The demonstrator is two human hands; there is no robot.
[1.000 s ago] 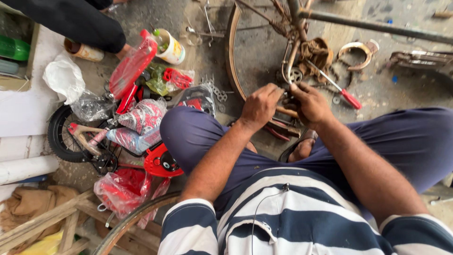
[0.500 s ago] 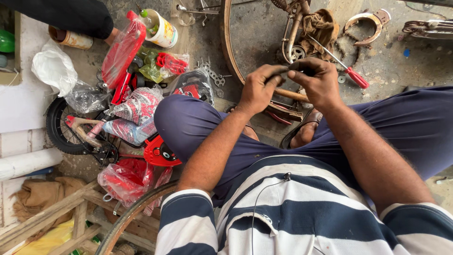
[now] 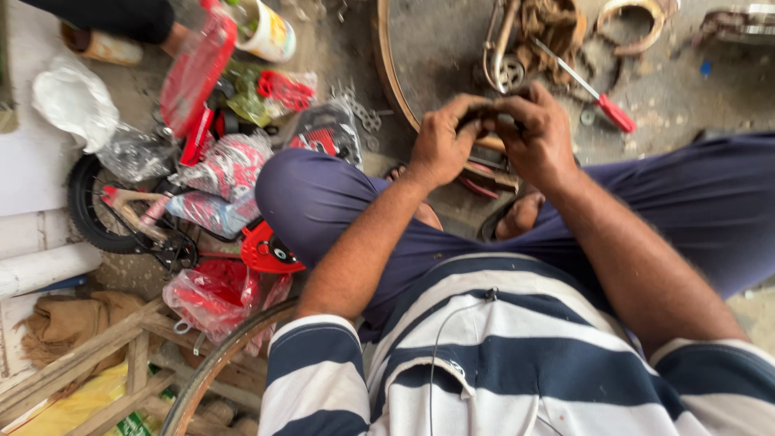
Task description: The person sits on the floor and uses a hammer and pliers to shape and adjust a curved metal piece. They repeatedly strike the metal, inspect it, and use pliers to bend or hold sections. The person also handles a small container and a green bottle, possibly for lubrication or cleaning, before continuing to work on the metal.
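Left hand (image 3: 442, 147) and right hand (image 3: 539, 139): brought together above the knees, fingers (image 3: 472, 106) curled shut on a small dark part (image 3: 484, 119) held between both hands; what the part is cannot be told, most of it being hidden by the fingers.

Bicycle wheel rim (image 3: 387, 73): on the ground just beyond the hands, curving up out of view.

Red-handled screwdriver (image 3: 593, 95): on the ground right of the rim's hub, near the right hand, not touched.

Packages, left of the knees: clear plastic bags with red parts (image 3: 211, 295), a flat red pack (image 3: 196, 69), a round tin with a yellow and white label (image 3: 265, 31), a crumpled white bag (image 3: 73, 101), all crowded around a small black tyre (image 3: 90, 211).

Open room: bare concrete floor (image 3: 686, 89) to the right of the screwdriver; left side packed to the white wall edge (image 3: 32, 161)
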